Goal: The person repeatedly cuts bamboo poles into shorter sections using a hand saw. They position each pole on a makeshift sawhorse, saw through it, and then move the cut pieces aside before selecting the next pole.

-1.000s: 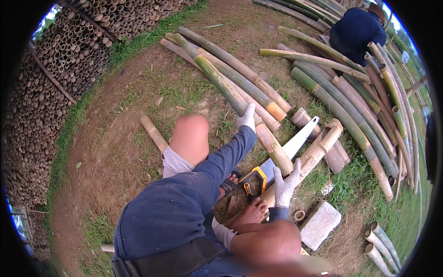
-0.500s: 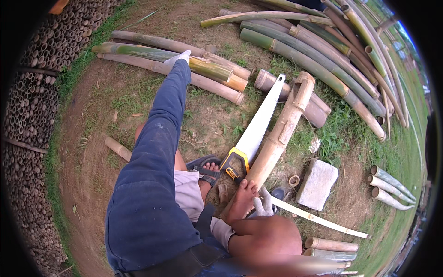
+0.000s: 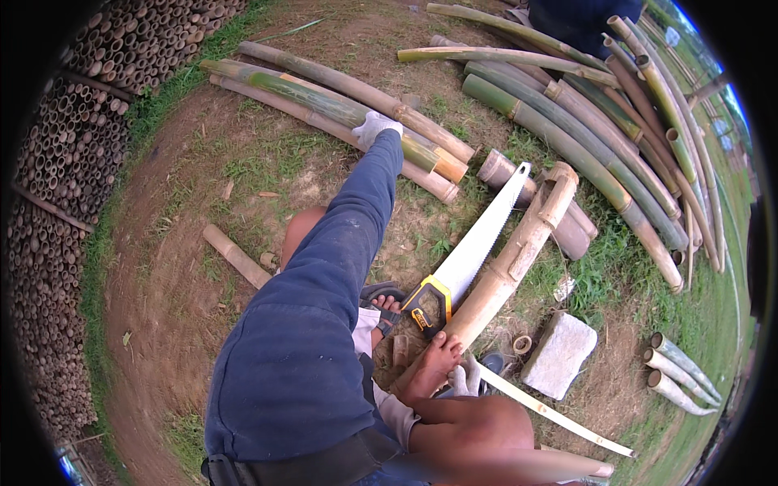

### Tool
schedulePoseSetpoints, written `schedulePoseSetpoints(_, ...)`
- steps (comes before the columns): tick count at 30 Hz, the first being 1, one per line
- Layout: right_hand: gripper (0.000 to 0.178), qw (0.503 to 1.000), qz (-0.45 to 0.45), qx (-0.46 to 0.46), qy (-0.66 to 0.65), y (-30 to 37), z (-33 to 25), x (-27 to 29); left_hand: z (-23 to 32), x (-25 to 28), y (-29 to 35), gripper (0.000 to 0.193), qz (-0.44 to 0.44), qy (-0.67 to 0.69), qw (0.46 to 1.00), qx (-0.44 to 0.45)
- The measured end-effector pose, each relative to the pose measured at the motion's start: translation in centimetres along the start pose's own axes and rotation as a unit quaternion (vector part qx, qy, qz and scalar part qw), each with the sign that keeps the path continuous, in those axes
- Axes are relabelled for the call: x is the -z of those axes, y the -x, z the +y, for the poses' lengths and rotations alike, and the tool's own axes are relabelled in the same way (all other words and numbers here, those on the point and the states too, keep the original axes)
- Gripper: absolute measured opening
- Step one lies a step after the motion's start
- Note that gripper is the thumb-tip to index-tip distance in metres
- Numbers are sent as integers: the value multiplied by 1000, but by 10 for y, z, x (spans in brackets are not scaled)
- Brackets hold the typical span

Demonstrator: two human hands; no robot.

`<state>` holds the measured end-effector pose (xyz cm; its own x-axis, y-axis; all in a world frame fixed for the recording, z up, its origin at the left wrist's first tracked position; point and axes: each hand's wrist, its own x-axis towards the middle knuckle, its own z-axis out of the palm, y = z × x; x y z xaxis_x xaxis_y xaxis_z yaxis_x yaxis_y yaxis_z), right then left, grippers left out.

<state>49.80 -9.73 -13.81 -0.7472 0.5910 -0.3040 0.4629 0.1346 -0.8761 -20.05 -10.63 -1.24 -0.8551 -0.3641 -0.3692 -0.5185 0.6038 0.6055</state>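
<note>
My left arm, in a navy sleeve, reaches forward to a row of bamboo poles. Its white-gloved left hand (image 3: 378, 128) is closed over the green-and-yellow bamboo pole (image 3: 316, 104) between two duller poles. Low down beside my bare foot is my gloved right hand (image 3: 464, 379), its fingers curled at the end of a pale bamboo strip (image 3: 555, 413). My foot presses on a thick tan bamboo piece (image 3: 515, 263) with a cutaway far end, which rests across another bamboo length (image 3: 573, 235). A hand saw (image 3: 468, 251) with a yellow-and-black handle leans alongside it.
A pale stone block (image 3: 559, 355) and a small bamboo ring (image 3: 522, 345) lie on the right. Long bamboo poles (image 3: 567, 146) are heaped at the far right, near a person in dark clothing (image 3: 579, 24). Stacked cut bamboo (image 3: 61, 170) lines the left.
My left hand has shifted right along the green-and-yellow pole, toward its near end. The whole view has swung, so the scene sits lower and further right. My right hand stays beside my foot.
</note>
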Motion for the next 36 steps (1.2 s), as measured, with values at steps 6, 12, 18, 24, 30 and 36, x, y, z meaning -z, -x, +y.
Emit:
schedulePoseSetpoints(6,67,998,22,20,54,-14,9,-8,3,-15,0,70,-23,69,996,57)
schedulePoseSetpoints(12,63,993,91,-53,48,12,-66,-17,-18,-49,57,74,44,-20,997,-61)
schedulePoseSetpoints(18,67,985,98,-132,59,67,-117,0,13,-127,124,78,53,-120,872,-471)
schedulePoseSetpoints(24,66,927,321,-182,75,165,-115,12,108,-191,213,68,-90,-27,719,-689)
schedulePoseSetpoints(30,65,674,629,-297,247,317,-131,39,172,-168,313,55,-293,48,528,-796)
schedulePoseSetpoints(36,63,388,763,-322,405,476,-150,87,128,-150,286,54,-318,-70,520,-789)
